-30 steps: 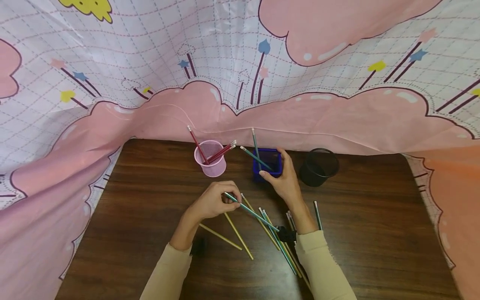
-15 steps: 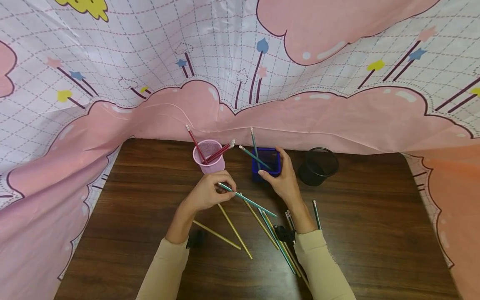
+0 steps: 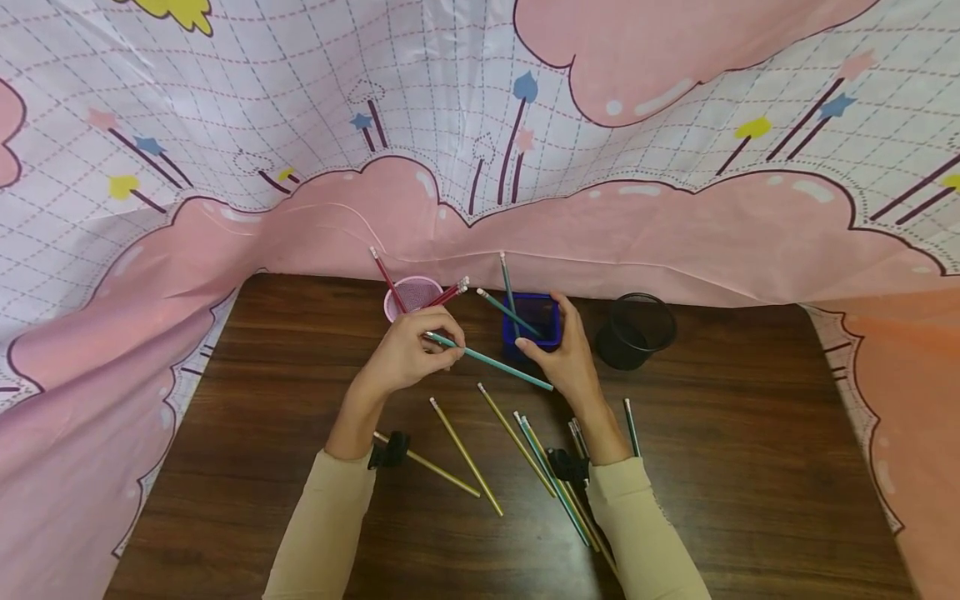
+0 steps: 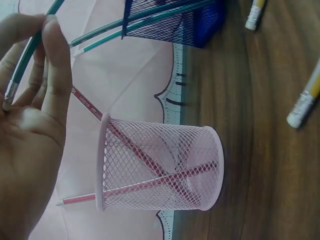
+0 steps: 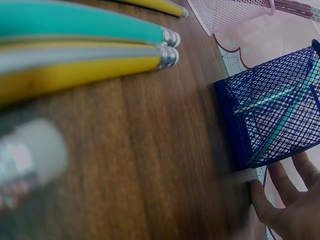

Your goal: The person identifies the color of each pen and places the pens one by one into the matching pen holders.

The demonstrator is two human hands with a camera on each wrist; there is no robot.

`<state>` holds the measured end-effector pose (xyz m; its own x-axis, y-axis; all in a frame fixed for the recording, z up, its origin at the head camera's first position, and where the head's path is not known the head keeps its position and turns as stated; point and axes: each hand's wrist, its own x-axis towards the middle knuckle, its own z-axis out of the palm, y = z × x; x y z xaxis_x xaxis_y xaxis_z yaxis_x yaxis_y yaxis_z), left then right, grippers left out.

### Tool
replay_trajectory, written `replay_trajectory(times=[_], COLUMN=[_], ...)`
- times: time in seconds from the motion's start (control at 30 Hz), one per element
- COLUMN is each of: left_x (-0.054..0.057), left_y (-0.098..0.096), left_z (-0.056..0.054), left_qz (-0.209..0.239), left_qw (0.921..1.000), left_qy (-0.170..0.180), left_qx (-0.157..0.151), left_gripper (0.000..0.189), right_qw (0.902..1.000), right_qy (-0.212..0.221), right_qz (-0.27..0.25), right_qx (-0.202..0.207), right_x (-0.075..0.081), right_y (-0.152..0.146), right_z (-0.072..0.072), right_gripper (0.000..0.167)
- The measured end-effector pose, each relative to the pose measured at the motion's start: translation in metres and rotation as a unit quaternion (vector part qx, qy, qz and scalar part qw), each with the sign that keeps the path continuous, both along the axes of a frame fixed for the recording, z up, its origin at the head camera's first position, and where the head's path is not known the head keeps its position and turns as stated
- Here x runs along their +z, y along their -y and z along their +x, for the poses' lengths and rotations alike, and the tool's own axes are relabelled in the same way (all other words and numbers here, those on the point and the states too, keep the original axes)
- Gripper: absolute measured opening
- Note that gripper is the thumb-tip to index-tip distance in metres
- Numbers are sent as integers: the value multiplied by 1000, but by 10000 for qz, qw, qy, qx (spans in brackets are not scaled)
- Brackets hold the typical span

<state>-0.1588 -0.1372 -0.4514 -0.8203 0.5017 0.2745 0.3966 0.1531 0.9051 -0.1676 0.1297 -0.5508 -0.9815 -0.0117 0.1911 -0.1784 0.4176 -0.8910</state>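
Observation:
My left hand (image 3: 408,354) pinches a green pencil (image 3: 510,370) near its eraser end, its other end slanting down to the right above the table. In the left wrist view, thumb and fingertips meet on this pencil (image 4: 24,65). My right hand (image 3: 567,360) holds the blue mesh pencil cup (image 5: 267,82), thumb at its front and fingers along the right side. Two green pencils (image 3: 495,307) lean in that cup. Just behind my left hand stands the pink mesh pencil cup (image 4: 212,137), with several red pencils (image 3: 386,271) in it.
A black mesh pencil cup (image 3: 621,354) stands right of the blue one. On the wooden table (image 3: 750,433) lie several yellow pencils (image 3: 467,457), a teal pencil (image 3: 558,487) and another dark green one (image 3: 633,429). A patterned pink-and-white cloth (image 3: 675,242) rises behind.
My left hand has moved away from me and slightly left with the green pencil, now overlapping the pink cup in the head view. The right hand stays at the blue cup.

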Motion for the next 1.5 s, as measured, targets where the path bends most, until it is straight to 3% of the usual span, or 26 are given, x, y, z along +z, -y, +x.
replay_trajectory(times=[0.17,0.37,0.63,0.87,1.07,1.5], left_x=[-14,-16,-4,7,11,18], left_y=[4,5,3,0,0,-4], left_z=[-9,-15,-26,-42,-43,-51], left_qz=[103,234,117,-374,-521,-1083], left_qw=[9997,9992,9985,9914,9908,9832], left_qy=[-25,-81,-73,-886,-818,-1238], left_qx=[197,320,530,892,939,785], left_gripper=[15,19,13,12,15,13], right_qw=[9999,9997,9999,9999,10000,10000], right_qy=[16,199,-91,146,54,-21], right_qz=[-118,-147,37,33,24,-6], right_qx=[34,38,63,6,13,-16], right_x=[0,-1,-2,-1,0,0], right_y=[1,0,-3,-2,-2,-1], right_z=[-1,0,-2,0,-1,0], right_gripper=[89,89,93,90,90,90])
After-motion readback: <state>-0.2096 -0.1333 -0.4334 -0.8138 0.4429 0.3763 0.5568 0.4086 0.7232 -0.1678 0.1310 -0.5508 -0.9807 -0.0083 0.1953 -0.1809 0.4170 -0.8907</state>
